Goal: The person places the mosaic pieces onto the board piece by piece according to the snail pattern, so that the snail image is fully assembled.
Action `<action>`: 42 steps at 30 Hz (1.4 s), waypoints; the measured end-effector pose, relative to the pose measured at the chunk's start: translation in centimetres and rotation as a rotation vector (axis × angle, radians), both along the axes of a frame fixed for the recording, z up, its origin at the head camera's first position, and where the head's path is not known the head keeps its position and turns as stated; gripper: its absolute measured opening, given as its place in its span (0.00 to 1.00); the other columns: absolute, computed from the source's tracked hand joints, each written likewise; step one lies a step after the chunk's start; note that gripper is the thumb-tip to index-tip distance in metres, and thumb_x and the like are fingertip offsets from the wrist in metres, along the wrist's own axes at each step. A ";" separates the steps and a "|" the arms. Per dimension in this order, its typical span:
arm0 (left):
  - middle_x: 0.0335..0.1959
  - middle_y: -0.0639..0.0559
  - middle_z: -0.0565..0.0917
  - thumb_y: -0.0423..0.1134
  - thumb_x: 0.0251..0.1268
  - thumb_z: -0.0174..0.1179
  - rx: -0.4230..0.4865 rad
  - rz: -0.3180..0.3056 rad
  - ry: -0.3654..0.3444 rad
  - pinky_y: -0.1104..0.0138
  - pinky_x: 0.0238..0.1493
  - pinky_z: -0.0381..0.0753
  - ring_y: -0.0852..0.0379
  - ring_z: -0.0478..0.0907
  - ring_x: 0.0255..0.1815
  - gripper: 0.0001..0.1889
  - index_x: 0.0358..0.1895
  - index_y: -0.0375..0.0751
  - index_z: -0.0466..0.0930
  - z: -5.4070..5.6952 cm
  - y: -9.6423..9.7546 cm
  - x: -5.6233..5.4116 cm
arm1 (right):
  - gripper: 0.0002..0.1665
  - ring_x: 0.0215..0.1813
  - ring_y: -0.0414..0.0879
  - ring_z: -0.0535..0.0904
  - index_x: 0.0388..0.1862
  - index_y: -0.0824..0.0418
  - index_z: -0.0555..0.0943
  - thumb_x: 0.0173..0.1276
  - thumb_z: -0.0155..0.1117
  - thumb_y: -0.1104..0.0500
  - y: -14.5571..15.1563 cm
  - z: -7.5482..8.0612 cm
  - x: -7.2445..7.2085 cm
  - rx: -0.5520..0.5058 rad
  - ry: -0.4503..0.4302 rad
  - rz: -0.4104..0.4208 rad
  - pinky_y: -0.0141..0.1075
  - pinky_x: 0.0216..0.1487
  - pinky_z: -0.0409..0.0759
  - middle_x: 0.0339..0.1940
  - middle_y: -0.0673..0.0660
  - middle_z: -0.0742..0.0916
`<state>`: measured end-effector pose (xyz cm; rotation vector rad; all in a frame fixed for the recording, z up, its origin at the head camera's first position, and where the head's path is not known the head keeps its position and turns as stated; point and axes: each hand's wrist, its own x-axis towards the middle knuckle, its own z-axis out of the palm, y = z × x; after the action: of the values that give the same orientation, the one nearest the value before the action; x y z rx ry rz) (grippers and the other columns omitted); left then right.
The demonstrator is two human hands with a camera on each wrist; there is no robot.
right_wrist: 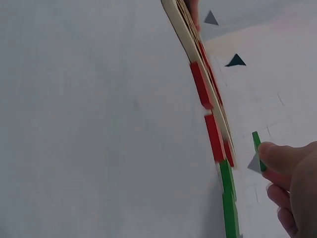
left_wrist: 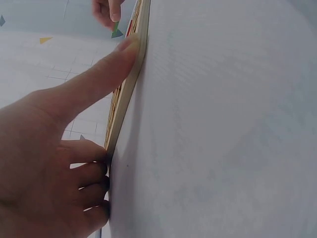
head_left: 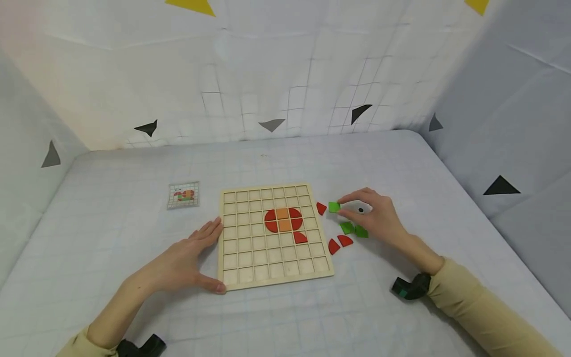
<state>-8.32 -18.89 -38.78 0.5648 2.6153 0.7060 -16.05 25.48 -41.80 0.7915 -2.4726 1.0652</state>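
Observation:
My right hand (head_left: pixel 376 214) pinches a small green square tile (head_left: pixel 333 208) between thumb and fingers, right of the wooden grid board (head_left: pixel 245 259). In the right wrist view this green tile (right_wrist: pixel 256 146) is held on edge, above the table. My left hand (head_left: pixel 189 260) lies along the board's left side, its thumb at the near left corner and its fingertips touching the edge. On the board, red quarter-round tiles (head_left: pixel 270 226) flank two orange square tiles (head_left: pixel 284 225). One more red quarter-round tile (head_left: pixel 300 238) lies just below them.
Beside the board lie a red tile (head_left: pixel 321 208), two more red tiles (head_left: pixel 333 247) and two green tiles (head_left: pixel 347 228). A white piece with a black dot (head_left: pixel 361 210) is partly behind my right hand. A pattern card (head_left: pixel 183 195) sits at the upper left.

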 end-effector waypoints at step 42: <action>0.83 0.47 0.45 0.73 0.33 0.73 0.001 -0.010 0.019 0.42 0.78 0.50 0.41 0.43 0.82 0.71 0.80 0.38 0.50 -0.2 0.0 -0.1 | 0.18 0.48 0.43 0.80 0.44 0.56 0.88 0.53 0.81 0.61 -9.4 -1.5 3.4 0.014 0.086 0.268 0.29 0.50 0.81 0.41 0.47 0.89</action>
<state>-8.39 -18.92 -39.01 0.5867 2.6284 0.7020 -12.67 16.08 -43.31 1.1732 -2.3508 1.0763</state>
